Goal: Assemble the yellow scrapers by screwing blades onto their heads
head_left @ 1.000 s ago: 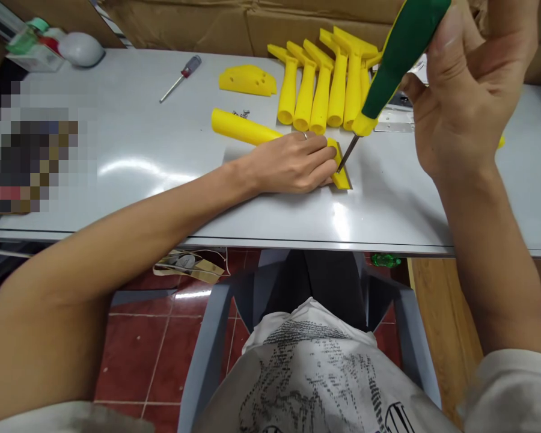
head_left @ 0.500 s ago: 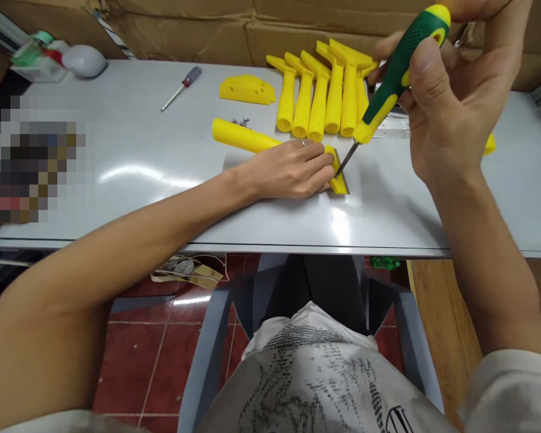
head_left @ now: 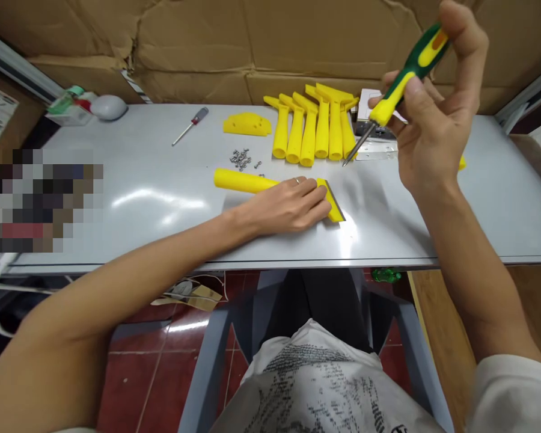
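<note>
A yellow scraper (head_left: pixel 241 181) with a metal blade along its angled head lies on the table, its round handle pointing left. My left hand (head_left: pixel 293 207) is closed over the scraper near the head and covers its middle. Raised above the table, my right hand (head_left: pixel 437 126) grips a green and yellow screwdriver (head_left: pixel 399 90). The screwdriver's tip slants down to the left and is apart from the scraper. A small pile of screws (head_left: pixel 240 159) sits just behind the scraper's handle.
Several yellow scraper handles (head_left: pixel 307 135) lie side by side at the back. Left of them are a flat yellow piece (head_left: pixel 247 124) and a smaller screwdriver (head_left: pixel 190 126). Thin metal strips (head_left: pixel 374 151) lie beyond my right hand. A computer mouse (head_left: pixel 109 107) is at the back left.
My right hand has lifted the screwdriver, and its tip has come away from the scraper's head. My left hand still holds the scraper. The camera's view has tilted upward.
</note>
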Motion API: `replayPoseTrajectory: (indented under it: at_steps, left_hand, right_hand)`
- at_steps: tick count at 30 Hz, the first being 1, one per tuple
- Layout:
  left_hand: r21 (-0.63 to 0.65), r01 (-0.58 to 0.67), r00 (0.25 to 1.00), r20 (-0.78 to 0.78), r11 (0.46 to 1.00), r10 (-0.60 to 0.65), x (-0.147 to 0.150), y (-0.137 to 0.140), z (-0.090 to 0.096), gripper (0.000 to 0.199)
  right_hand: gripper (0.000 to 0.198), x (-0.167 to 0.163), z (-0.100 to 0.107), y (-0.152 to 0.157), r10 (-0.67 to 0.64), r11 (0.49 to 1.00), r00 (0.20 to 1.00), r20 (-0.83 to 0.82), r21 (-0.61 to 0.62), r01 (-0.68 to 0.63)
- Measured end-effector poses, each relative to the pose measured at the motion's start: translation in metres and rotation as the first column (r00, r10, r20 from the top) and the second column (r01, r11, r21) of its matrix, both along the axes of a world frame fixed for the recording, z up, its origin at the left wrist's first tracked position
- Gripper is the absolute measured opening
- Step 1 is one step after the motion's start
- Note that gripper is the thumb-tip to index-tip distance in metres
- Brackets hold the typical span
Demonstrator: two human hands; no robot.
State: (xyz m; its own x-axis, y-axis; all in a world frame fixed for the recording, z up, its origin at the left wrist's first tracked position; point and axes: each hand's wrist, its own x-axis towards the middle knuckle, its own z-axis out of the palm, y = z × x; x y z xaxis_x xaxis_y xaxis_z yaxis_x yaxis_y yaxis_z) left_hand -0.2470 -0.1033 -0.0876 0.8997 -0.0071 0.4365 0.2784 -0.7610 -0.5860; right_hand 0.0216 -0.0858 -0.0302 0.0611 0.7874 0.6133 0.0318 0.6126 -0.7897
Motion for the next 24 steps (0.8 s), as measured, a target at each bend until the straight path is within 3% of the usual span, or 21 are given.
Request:
replayPoseTrajectory:
  at_steps: [4,9,13,18,24]
  left_hand:
    - [-0.037,-0.088,0.996,-0.001,0.995,0.088,0.01,-0.023,0.005,0.029]
    - [-0.067,-0.125,0.992,-0.035,0.99,0.123,0.011,-0.028,0.001,0.029]
    - [-0.088,-0.092,0.995,0.039,0.992,0.096,0.009,-0.022,-0.003,0.025]
    - [-0.052,-0.015,0.966,0.258,0.999,0.028,0.008,-0.014,-0.003,0.03]
    - [-0.026,0.069,0.912,0.406,0.997,-0.053,0.007,-0.009,-0.01,0.024]
  right_hand:
    - [0.039,0.008,-0.002,0.007,0.024,0.989,0.998,-0.064,-0.144,-0.033]
    - [0.038,0.003,-0.009,0.011,-0.015,0.955,1.0,0.022,-0.296,0.021]
    - [0.01,0.004,-0.001,0.009,0.033,0.902,0.995,0.09,-0.431,0.009]
    - [0.019,0.013,0.001,0.007,0.255,0.803,0.921,0.296,-0.595,-0.031]
    - [0.047,0.018,0.001,0.002,0.407,0.829,0.792,0.455,-0.548,-0.111]
